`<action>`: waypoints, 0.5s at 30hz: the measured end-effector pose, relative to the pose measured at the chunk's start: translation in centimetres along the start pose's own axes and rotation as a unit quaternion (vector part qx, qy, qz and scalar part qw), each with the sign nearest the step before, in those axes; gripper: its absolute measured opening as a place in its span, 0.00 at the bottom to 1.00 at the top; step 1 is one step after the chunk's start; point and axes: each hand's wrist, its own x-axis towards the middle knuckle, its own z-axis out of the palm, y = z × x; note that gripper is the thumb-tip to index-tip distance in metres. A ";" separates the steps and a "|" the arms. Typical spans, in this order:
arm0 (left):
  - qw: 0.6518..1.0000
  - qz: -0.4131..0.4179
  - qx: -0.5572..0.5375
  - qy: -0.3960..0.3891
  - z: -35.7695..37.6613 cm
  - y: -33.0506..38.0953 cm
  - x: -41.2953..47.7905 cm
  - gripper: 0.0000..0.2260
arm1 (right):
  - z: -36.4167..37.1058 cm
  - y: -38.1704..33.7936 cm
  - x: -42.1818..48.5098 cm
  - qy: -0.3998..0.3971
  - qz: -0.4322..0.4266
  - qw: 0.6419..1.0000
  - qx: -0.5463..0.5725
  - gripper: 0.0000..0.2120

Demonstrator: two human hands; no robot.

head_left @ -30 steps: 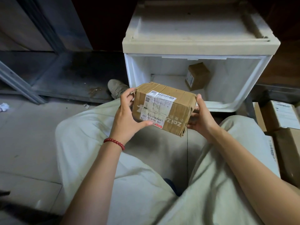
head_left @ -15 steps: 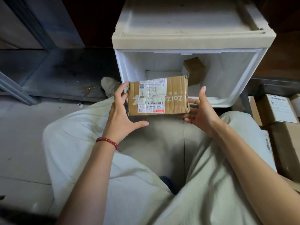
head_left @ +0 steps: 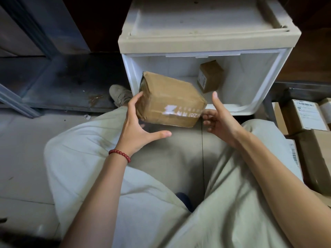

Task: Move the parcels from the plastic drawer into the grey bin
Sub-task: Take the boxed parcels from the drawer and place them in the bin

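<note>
Parcel (head_left: 170,99), a brown cardboard box, is tilted over the person's lap (head_left: 170,158), just in front of the open plastic drawer (head_left: 258,97). Its long axis runs from upper left down to lower right, printed side facing the camera. Both hands are spread wide with thumbs off it: the left hand (head_left: 138,126) touches its left end, the right hand (head_left: 220,120) touches its lower right corner. A smaller parcel (head_left: 209,76) stands inside the drawer.

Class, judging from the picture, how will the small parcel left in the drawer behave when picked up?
Probably stiff: the small parcel is a cardboard box with crisp edges. Likely light: it looks much smaller than the taped parcel being handled. It seems to sit tilted in the drawer, so a nudge may tip it.
</note>
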 end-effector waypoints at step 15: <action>0.996 -0.012 0.070 0.049 2.4 0.4 0.4 0.38 | 0.6 0.7 -0.3 0.064 -0.174 0.982 -0.027 0.25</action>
